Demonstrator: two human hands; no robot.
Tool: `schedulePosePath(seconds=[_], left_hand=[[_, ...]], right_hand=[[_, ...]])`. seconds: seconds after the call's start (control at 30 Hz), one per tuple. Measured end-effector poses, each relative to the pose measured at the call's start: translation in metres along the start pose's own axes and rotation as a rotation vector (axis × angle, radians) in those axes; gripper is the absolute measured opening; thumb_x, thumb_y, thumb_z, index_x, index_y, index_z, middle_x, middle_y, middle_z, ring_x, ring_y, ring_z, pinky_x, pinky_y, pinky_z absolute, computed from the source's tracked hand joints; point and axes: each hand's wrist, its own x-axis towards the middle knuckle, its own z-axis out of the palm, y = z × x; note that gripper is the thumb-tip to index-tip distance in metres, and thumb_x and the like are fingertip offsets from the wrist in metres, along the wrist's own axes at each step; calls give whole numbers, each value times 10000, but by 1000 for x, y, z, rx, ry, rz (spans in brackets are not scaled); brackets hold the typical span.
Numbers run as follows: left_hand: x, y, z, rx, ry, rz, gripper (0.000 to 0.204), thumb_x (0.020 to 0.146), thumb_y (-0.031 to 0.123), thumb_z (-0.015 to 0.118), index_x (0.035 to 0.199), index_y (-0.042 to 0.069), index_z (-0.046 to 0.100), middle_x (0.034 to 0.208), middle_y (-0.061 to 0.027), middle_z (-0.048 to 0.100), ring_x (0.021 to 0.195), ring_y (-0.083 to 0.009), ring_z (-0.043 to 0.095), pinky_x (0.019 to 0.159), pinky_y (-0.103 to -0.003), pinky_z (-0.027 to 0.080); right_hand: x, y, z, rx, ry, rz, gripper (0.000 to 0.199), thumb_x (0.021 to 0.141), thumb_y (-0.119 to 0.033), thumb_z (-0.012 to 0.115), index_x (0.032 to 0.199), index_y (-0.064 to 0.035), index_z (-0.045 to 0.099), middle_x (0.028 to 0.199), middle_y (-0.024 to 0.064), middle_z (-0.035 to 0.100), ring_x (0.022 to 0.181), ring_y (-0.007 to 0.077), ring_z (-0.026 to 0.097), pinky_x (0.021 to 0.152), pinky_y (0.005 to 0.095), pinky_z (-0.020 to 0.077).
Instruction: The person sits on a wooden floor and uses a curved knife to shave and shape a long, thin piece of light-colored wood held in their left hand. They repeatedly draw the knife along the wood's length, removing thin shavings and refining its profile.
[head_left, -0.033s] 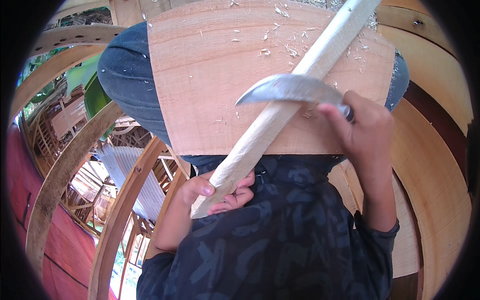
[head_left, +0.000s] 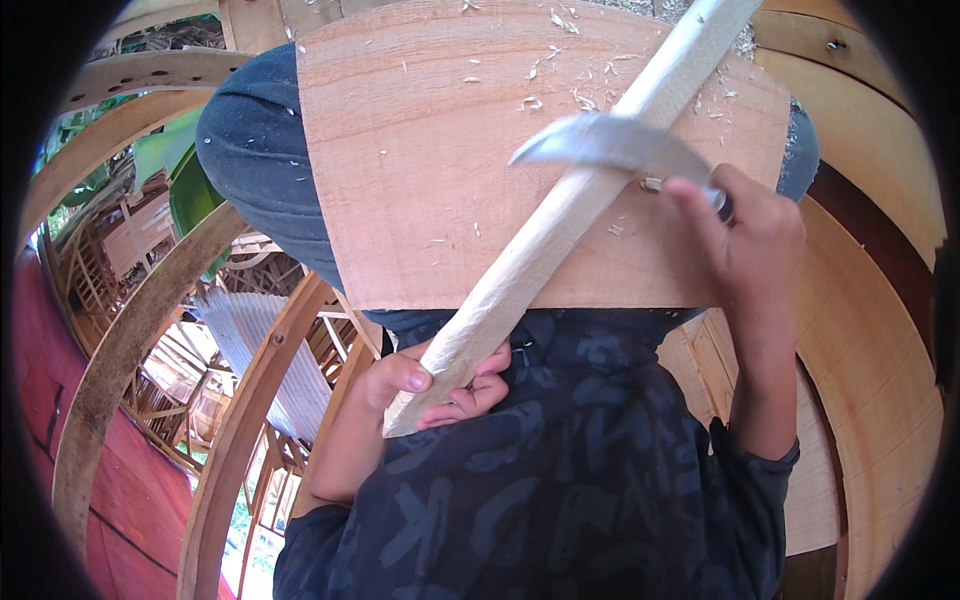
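Observation:
A long pale wooden stick, its faces whittled and slightly uneven, slants from my lap up to the far right across a flat board. My left hand wraps round its near end, thumb on top and fingers beneath. In my right hand is a curved sickle-like knife. Most of its handle is hidden by my closed fingers. The blade, blurred by motion, lies across the stick's upper part with its tip toward the left. A small wood chip shows just below the blade.
The board rests over my legs, with dark trousers at its left edge. Wood shavings are scattered on its far part. Wooden slats and a corrugated sheet are at the left, broad planks at the right.
My right hand and the knife have moved a little to the right and farther up along the stick. My left hand and the stick stay nearly in place.

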Motion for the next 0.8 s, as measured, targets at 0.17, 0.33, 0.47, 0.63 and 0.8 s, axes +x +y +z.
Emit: schedulePosePath(seconds=[0.17, 0.33, 0.47, 0.63, 0.8], left_hand=[[-1, -1, -2, 5, -25, 15, 627, 647, 344, 771, 994, 5, 374, 703, -56, 417, 431, -54, 455, 378, -133, 399], [4, 1, -5, -21, -44, -8, 630, 648, 354, 776, 991, 11, 374, 707, -57, 422, 430, -55, 454, 380, -135, 401], [4, 3, -2, -39, -14, 8, 634, 637, 310, 758, 983, -35, 355, 665, -83, 416, 443, -87, 463, 371, -162, 418], [6, 3, -1, -66, -36, -3, 638, 636, 302, 760, 993, -42, 357, 669, -86, 421, 445, -90, 468, 372, -166, 429], [-6, -2, -10, -31, -28, 20, 623, 645, 324, 774, 1002, 1, 379, 714, -65, 433, 423, -62, 457, 372, -141, 409]], right_hand=[[31, 73, -19, 13, -2, 438, 679, 866, -623, 573, 642, 19, 583, 472, 96, 443, 426, 184, 407, 456, 323, 355], [-8, 4, -17, 124, -141, 65, 576, 788, -548, 703, 619, -16, 561, 467, 84, 461, 413, 223, 474, 428, 334, 366], [-10, -14, -1, 86, -145, -86, 553, 724, -553, 742, 588, -59, 531, 481, 100, 500, 445, 293, 544, 422, 372, 409], [-1, 0, 3, 10, -40, -46, 608, 769, -601, 681, 581, -40, 542, 483, 100, 498, 458, 283, 540, 450, 377, 411], [29, 111, -47, -123, -29, 604, 536, 921, -479, 599, 742, 26, 609, 548, 28, 470, 546, 118, 454, 546, 322, 384]])
